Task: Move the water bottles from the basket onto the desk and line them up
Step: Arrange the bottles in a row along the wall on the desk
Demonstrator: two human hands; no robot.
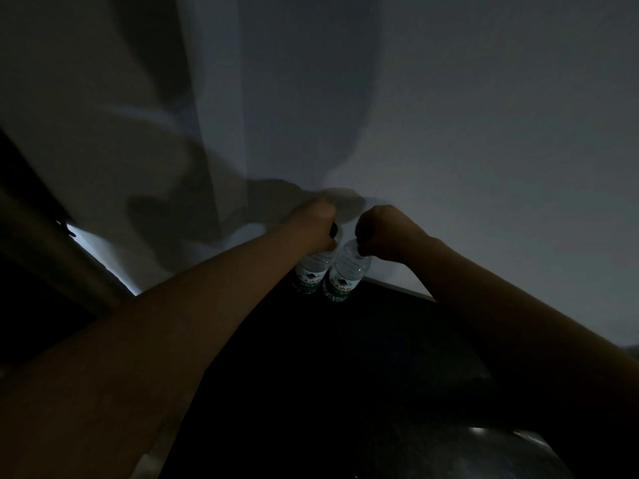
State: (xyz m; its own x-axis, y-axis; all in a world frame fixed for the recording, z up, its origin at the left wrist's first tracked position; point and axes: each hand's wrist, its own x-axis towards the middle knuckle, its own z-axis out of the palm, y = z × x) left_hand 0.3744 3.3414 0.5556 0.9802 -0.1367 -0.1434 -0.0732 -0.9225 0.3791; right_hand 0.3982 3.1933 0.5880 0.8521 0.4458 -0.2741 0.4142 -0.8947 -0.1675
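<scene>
1. Left water bottle: clear plastic with a green-and-white label, upright, just short of the wall. It touches or nearly touches its twin; which of the two cannot be told.
2. Right water bottle: same make and label, equally near the wall.
3. Left hand: fingers curled tight round the left water bottle's top, with the cap hidden beneath them.
4. Right hand: fingertips pinch the right water bottle's neck and cap from above.
5. Desk: dark surface running up to the wall. The bottle bases are lost in shadow, so it is unclear whether they stand on it or hang just above. The basket is not discernible.
6. Risks, as judged:
   - Top-only grips leave the full bottles free to swing.
   - A release before a base sits flat would tip one bottle into the other, or against the wall.
   - Poor light makes the desk's level and the row's straightness hard to gauge, so a bottle may land hard or out of line.
</scene>
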